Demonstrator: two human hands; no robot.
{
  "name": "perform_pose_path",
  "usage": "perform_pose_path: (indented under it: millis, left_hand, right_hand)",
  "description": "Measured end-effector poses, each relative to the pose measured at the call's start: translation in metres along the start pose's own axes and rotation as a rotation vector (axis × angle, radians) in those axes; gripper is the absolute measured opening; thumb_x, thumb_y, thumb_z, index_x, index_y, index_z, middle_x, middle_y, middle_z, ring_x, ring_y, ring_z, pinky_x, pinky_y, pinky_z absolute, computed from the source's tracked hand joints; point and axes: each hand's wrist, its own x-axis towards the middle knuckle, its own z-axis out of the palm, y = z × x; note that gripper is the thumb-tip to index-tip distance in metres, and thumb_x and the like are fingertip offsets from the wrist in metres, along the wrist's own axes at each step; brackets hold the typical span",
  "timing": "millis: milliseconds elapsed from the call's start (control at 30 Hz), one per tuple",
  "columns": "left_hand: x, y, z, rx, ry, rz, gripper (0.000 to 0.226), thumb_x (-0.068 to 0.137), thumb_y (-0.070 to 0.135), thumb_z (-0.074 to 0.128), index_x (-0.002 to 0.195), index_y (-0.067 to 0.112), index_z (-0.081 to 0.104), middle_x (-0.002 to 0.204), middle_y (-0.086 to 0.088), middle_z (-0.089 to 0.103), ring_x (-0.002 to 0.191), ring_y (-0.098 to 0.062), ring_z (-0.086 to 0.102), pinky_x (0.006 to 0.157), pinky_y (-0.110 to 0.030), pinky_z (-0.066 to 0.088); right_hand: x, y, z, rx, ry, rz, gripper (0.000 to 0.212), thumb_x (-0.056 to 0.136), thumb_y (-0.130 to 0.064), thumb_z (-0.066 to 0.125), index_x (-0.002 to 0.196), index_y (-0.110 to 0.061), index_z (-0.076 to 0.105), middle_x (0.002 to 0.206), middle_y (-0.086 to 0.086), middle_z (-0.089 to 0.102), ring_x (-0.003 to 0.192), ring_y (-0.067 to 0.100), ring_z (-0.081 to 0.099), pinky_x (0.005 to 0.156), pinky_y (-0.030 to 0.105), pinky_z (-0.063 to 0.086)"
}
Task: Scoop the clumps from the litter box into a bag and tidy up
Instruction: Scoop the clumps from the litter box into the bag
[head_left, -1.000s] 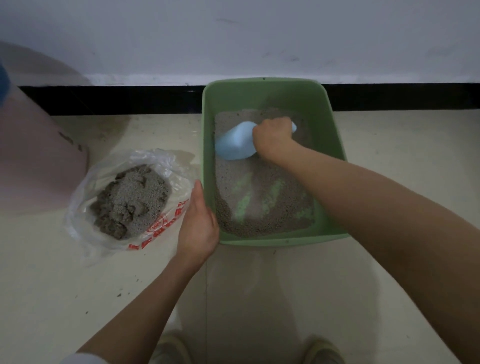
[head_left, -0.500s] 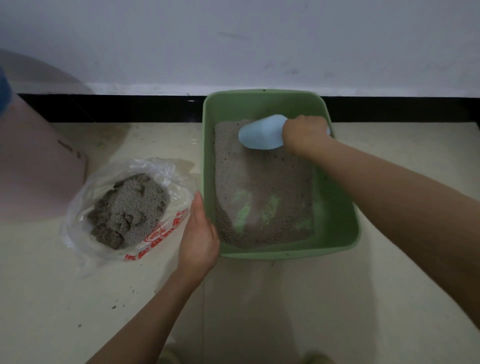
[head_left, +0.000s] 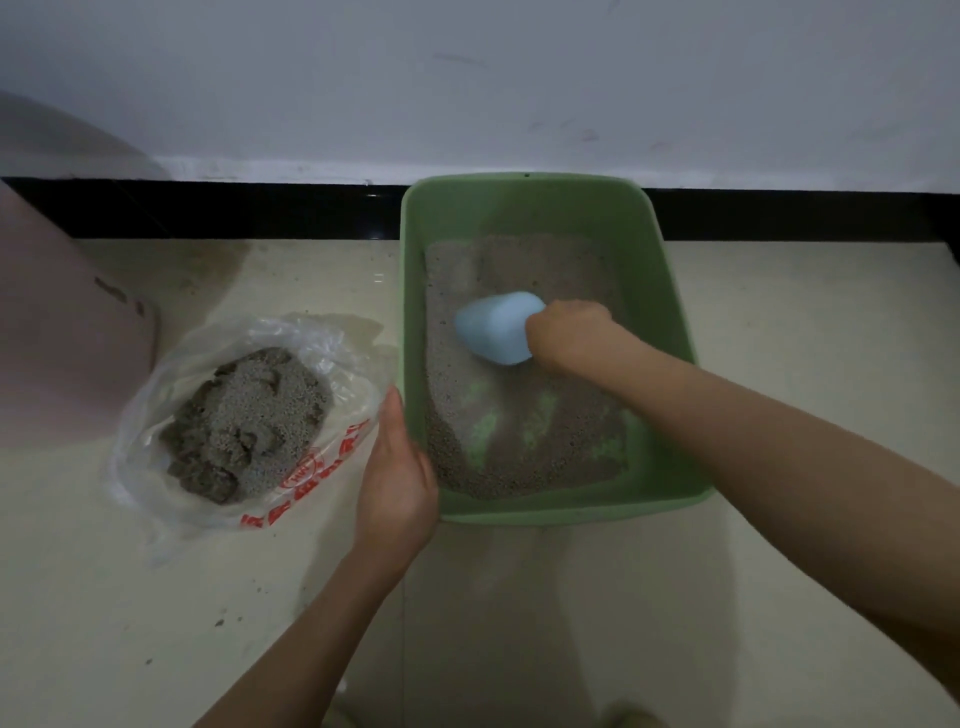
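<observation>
Green litter box (head_left: 670, 332) sits on the pale floor (head_left: 571, 623), far end near the black baseboard (head_left: 234, 208). Grey litter (head_left: 519, 431) covers most of its bottom; we see green patches of bare bottom showing through near the near end.

Our right hand (head_left: 569, 335) is inside the box, about mid-length, fingers curled round the handle end of a light blue scoop (head_left: 493, 332). The scoop body points left and lies on the litter.

Our left hand (head_left: 397, 483) is at the box's near-left corner, fingers straight and together along the outside of the left wall. We cannot tell if the thumb hooks over the rim.

Just left of that hand: clear plastic bag (head_left: 332, 353) with red print, lying open on the floor, holding a pile of clumped litter (head_left: 244, 421). Bag edge touches or nearly touches the hand.

Further left, a blurred pinkish object (head_left: 67, 338). A few stray grains (head_left: 221, 622) lie on the floor near the bag.
</observation>
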Motion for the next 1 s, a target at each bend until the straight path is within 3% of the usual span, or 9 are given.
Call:
perform_pose_path:
  millis: [133,267,367,500,667,733,833,900,1000]
  left_hand:
    - [-0.001,0.001,0.002,-0.015,0.000,-0.017,0.066,0.095,0.008,0.032,0.148,0.021,-0.004,0.156,-0.002,0.014,0.140,-0.021,0.026,0.109,-0.036,0.031]
    - [-0.001,0.002,0.002,0.001,-0.016,-0.017,0.065,0.096,0.010,0.031,0.148,0.019,-0.006,0.157,-0.001,0.010,0.141,-0.018,0.021,0.112,-0.032,0.026]
    - [-0.001,0.003,0.000,0.016,-0.030,-0.020,0.066,0.095,0.009,0.031,0.148,0.019,-0.008,0.156,-0.003,0.013,0.139,-0.021,0.027,0.110,-0.038,0.032]
    - [-0.001,0.003,-0.001,0.020,-0.035,-0.017,0.067,0.094,0.008,0.032,0.148,0.020,-0.007,0.155,-0.006,0.019,0.135,-0.023,0.034,0.105,-0.037,0.037]
    - [-0.002,0.004,-0.001,0.030,-0.030,-0.022,0.067,0.094,0.007,0.032,0.148,0.019,-0.007,0.156,-0.006,0.015,0.137,-0.024,0.031,0.106,-0.038,0.036]
    - [-0.002,0.005,-0.001,0.033,-0.026,-0.017,0.067,0.095,0.007,0.032,0.148,0.019,-0.007,0.156,-0.006,0.015,0.137,-0.024,0.031,0.105,-0.036,0.034]
    - [-0.002,0.006,0.000,0.034,-0.020,-0.023,0.066,0.095,0.008,0.032,0.148,0.019,-0.006,0.156,-0.006,0.016,0.136,-0.024,0.032,0.104,-0.035,0.034]
    - [-0.002,0.005,0.000,0.037,-0.016,-0.023,0.065,0.095,0.007,0.032,0.148,0.017,-0.004,0.156,-0.006,0.016,0.137,-0.023,0.031,0.105,-0.033,0.032]
    - [-0.001,0.004,0.001,0.077,-0.002,0.000,0.064,0.093,0.004,0.034,0.148,0.011,0.001,0.156,-0.008,0.012,0.142,-0.021,0.018,0.113,-0.029,0.020]
  right_hand:
    - [-0.030,0.035,0.000,-0.002,-0.049,0.049,0.028,0.095,-0.014,0.042,0.118,-0.006,0.054,0.085,0.004,0.055,0.079,0.021,0.055,0.077,0.032,0.046]
    - [-0.015,0.060,-0.004,0.220,0.143,0.191,0.024,0.095,-0.011,0.041,0.112,-0.003,0.056,0.100,0.013,0.059,0.095,0.030,0.059,0.083,0.037,0.047]
    - [0.007,0.064,0.004,0.309,0.197,0.242,0.022,0.093,-0.005,0.040,0.104,-0.002,0.058,0.075,0.006,0.047,0.082,0.026,0.051,0.072,0.034,0.043]
    - [0.022,0.066,0.025,0.368,0.229,0.240,0.021,0.094,-0.010,0.041,0.103,-0.002,0.058,0.087,0.010,0.050,0.080,0.025,0.051,0.069,0.033,0.042]
    - [0.020,0.079,0.031,0.779,0.441,0.197,0.035,0.099,-0.029,0.032,0.091,-0.003,0.054,0.079,0.009,0.050,0.070,0.023,0.050,0.050,0.023,0.037]
    - [0.009,0.078,0.030,1.090,0.369,0.180,0.032,0.100,-0.031,0.029,0.087,-0.010,0.050,0.070,0.004,0.047,0.057,0.016,0.044,0.044,0.022,0.033]
    - [-0.009,0.056,0.045,1.730,-0.010,0.148,0.028,0.102,-0.033,0.030,0.114,-0.011,0.043,0.064,0.001,0.042,0.038,0.006,0.036,0.033,0.017,0.029]
    - [-0.013,0.032,0.065,1.869,-0.146,0.118,0.027,0.101,-0.030,0.035,0.118,-0.010,0.041,0.062,0.001,0.040,0.030,0.002,0.034,0.030,0.014,0.028]
    - [-0.015,-0.002,0.082,1.893,-0.192,0.153,0.022,0.101,-0.028,0.037,0.112,-0.011,0.043,0.063,0.002,0.040,0.033,0.005,0.033,0.033,0.013,0.028]
